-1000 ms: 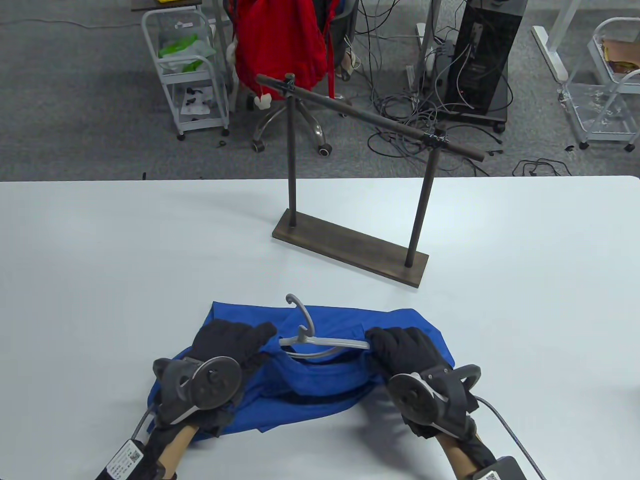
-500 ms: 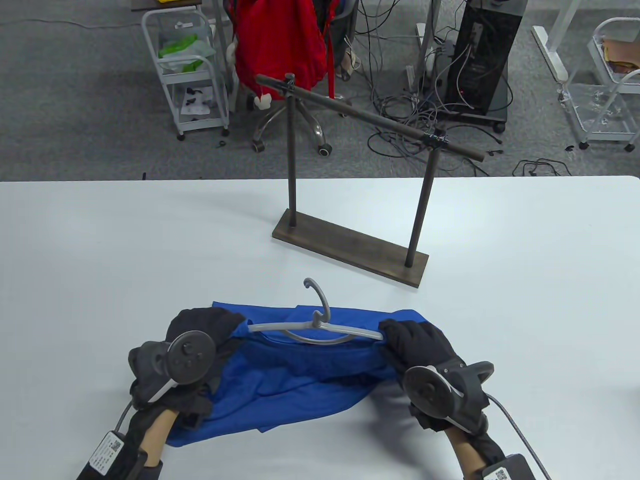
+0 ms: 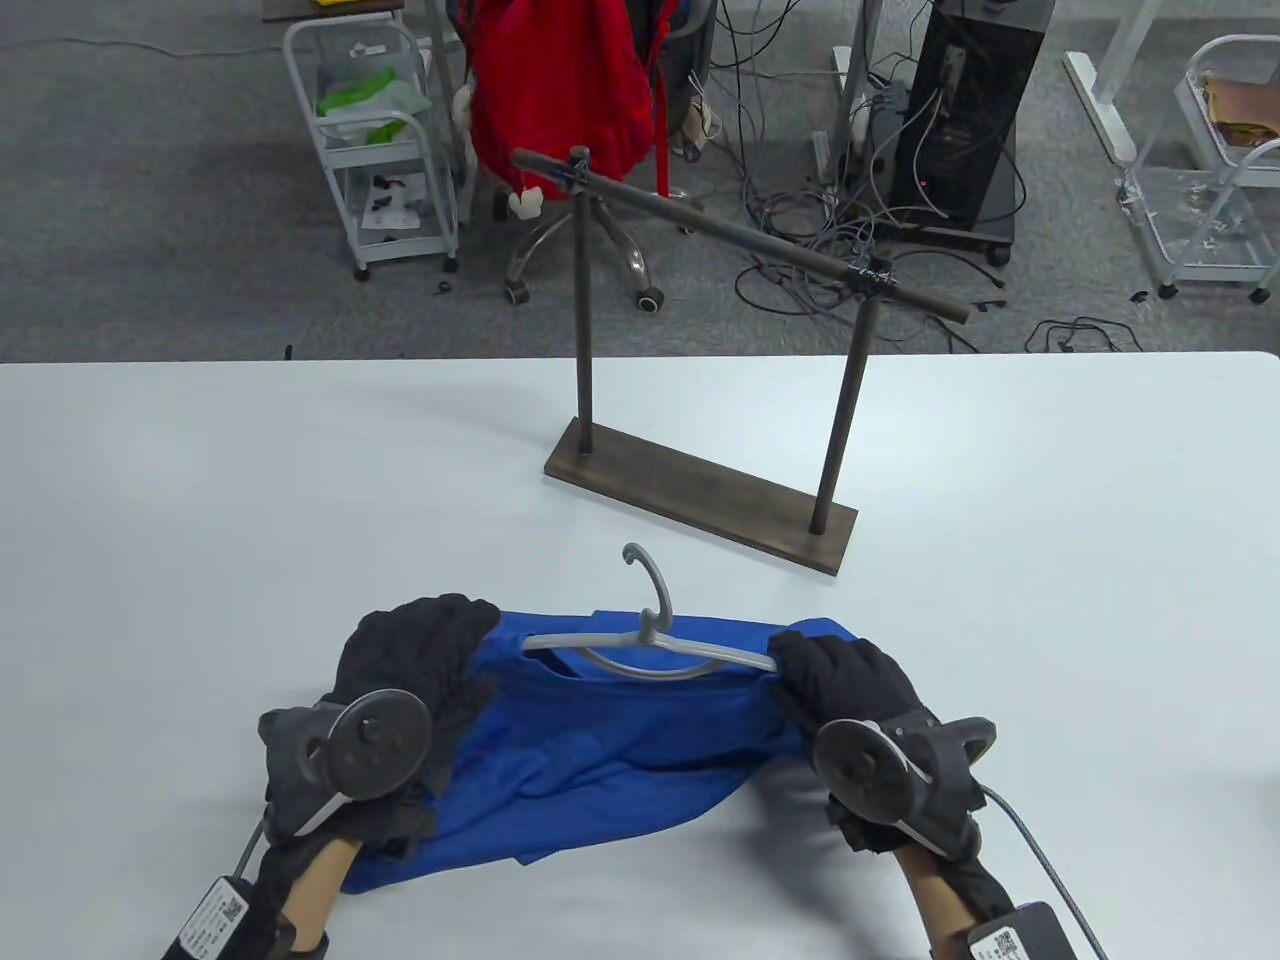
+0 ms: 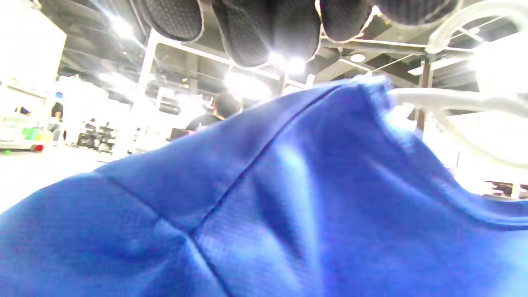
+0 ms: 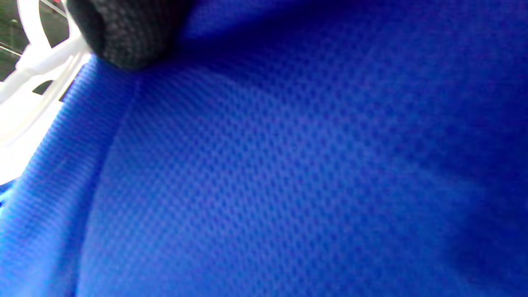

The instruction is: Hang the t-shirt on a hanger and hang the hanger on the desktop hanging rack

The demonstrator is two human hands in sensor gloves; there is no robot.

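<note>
Since a second ago we have slid the hanger [image 3: 650, 650] farther into the blue t-shirt [image 3: 610, 740]; our left hand [image 3: 415, 655] and right hand [image 3: 840, 680] each grip a cloth-covered shoulder.

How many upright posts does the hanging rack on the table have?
2. The left post stands at the far-left end of the rack's base; the right post stands at its near-right end.
</note>
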